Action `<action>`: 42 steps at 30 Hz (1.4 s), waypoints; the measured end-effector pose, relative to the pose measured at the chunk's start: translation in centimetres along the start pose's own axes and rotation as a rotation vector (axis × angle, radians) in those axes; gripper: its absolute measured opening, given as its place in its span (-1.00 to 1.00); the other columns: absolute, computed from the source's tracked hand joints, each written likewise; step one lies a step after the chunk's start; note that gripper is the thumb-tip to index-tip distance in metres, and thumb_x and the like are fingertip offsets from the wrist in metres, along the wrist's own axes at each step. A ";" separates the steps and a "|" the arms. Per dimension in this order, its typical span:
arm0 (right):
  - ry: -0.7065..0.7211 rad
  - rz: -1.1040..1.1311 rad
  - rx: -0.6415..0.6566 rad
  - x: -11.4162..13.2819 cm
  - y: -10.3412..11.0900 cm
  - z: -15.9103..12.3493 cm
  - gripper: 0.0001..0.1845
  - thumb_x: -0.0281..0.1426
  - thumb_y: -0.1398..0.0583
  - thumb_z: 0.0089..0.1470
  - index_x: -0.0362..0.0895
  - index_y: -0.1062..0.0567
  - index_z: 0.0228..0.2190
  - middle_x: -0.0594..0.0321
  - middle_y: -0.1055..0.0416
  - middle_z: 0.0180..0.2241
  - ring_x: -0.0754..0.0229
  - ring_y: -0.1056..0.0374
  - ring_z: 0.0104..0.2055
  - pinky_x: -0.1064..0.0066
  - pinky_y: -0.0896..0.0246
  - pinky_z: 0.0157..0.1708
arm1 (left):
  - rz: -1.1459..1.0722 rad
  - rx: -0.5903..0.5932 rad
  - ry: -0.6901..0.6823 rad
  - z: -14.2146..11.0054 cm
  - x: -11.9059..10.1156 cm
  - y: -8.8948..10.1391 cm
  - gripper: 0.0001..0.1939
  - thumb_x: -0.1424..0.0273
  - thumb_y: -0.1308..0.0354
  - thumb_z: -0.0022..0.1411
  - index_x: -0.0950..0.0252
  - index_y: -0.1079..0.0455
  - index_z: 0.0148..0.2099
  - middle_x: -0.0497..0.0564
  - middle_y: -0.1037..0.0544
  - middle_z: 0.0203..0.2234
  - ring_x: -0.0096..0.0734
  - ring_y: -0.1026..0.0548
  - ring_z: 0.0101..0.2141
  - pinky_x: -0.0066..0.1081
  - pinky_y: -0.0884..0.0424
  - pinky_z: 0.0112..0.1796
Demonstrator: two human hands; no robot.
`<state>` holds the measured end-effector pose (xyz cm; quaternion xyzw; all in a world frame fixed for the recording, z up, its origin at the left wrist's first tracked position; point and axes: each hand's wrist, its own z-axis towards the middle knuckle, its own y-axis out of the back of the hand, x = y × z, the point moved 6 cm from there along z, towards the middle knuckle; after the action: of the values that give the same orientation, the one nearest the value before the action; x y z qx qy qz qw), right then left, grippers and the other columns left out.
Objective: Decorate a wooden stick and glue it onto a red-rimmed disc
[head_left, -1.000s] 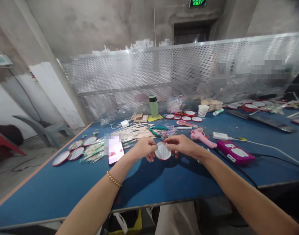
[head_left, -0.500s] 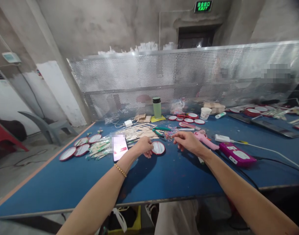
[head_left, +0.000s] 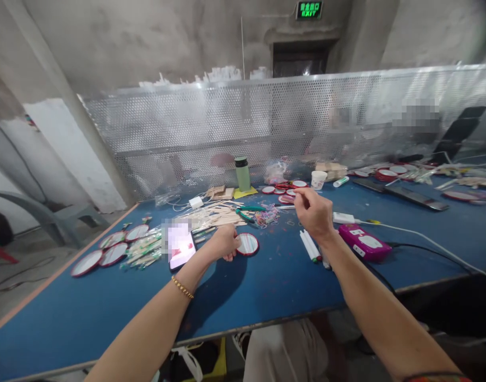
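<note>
Head view: noted red-rimmed disc [head_left: 248,244] flat on worktop [head_left: 267,292]. At disc's left rim, saw left grip [head_left: 226,243], fingers curled; cannot tell if pinching. Beyond disc, rightward, recorded right grip [head_left: 314,213], fingertips together, contents unclear. Logged phone [head_left: 181,247] left of disc, white pens [head_left: 309,245] right.

Right hand [head_left: 314,212] raised — fingers bent

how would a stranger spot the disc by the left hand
On the blue table, find the green bottle, then look nearer the person. There lies a pale round disc with a red rim, beside the left hand. Unlike the red-rimmed discs clustered at far left, it lies apart.
</note>
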<state>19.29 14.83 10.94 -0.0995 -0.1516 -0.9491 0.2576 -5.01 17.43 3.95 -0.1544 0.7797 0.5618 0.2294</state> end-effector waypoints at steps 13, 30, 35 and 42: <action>0.102 -0.194 -0.013 -0.1 -0.3 0.0 -0.67 -0.38 -0.02 0.19 -0.19 -0.57 -0.28 0.11 -0.62 -0.36 0.15 -0.51 -0.43 0.43 -0.24 -0.41 | 0.183 -0.040 -0.079 -0.5 -0.3 -0.2 -0.80 0.48 -0.02 0.21 0.40 -0.28 -0.10 -0.06 -0.49 -0.65 -0.53 -0.35 -0.74 -0.57 -0.21 -0.68; 0.091 -0.237 0.355 2.2 -2.7 -0.7 -0.65 -0.40 0.02 0.24 -0.18 -0.54 -0.18 0.07 -0.59 -0.25 0.13 -0.49 -0.26 0.42 -0.21 -0.30 | 0.467 -0.497 -0.044 -2.7 -1.2 6.3 -0.68 0.48 0.15 0.34 0.36 -0.44 -0.11 0.28 -0.60 -0.16 -0.13 -0.56 -0.12 -0.31 -0.39 -0.19; 0.162 -0.342 0.986 6.6 -9.8 -1.9 -0.59 -0.31 0.06 0.31 -0.18 -0.55 -0.15 -0.03 -0.52 -0.12 0.04 -0.48 -0.10 0.38 -0.24 -0.23 | 0.491 -0.657 -0.025 -3.6 -1.5 7.4 -0.67 0.42 0.14 0.36 0.28 -0.44 -0.05 0.18 -0.62 -0.21 -0.14 -0.57 -0.15 -0.30 -0.38 -0.19; 0.155 -0.344 1.133 7.9 -15.6 -2.8 -0.66 -0.35 -0.07 0.23 -0.19 -0.58 -0.12 -0.09 -0.52 -0.10 -0.03 -0.48 -0.04 0.33 -0.31 -0.16 | 0.555 -0.439 -0.209 -3.6 -3.6 2.1 -0.66 0.39 0.14 0.38 0.23 -0.45 -0.03 0.18 -0.62 -0.21 -0.09 -0.58 -0.14 -0.24 -0.41 -0.19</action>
<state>4.18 23.05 6.78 0.1491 -0.6288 -0.7531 0.1235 -3.64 14.64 8.50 0.0756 0.6252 0.7692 0.1082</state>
